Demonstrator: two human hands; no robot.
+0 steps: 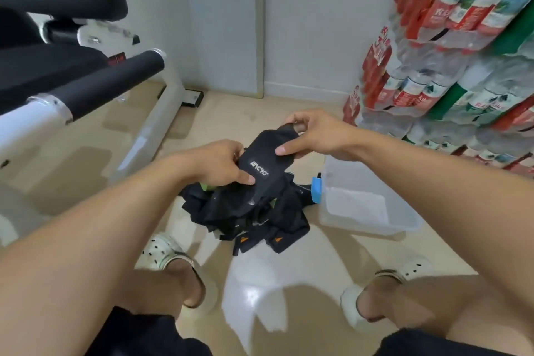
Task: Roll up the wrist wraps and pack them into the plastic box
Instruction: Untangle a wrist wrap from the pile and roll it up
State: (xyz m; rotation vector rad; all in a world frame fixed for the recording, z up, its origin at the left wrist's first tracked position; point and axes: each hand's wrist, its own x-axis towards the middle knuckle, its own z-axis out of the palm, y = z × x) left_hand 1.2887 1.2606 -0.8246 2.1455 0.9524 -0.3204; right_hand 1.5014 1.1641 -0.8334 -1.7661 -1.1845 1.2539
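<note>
A black wrist wrap [267, 153] with a white logo is held up between both hands above the floor. My left hand [219, 162] pinches its near left end, thumb on the logo side. My right hand [312, 133] grips its far right end, fingers curled over the top. Beneath it a heap of black wrist wraps [254, 217] with orange and green marks lies on the floor. A clear plastic box [367, 211] with a blue latch [315, 189] stands open just right of the heap; nothing shows inside it.
A weight bench with black padded rollers [115, 81] and white frame [161, 113] fills the left. Stacked packs of bottled water [450, 52] rise at the right. My feet in white clogs [164, 251] stand on the beige floor on either side of the heap.
</note>
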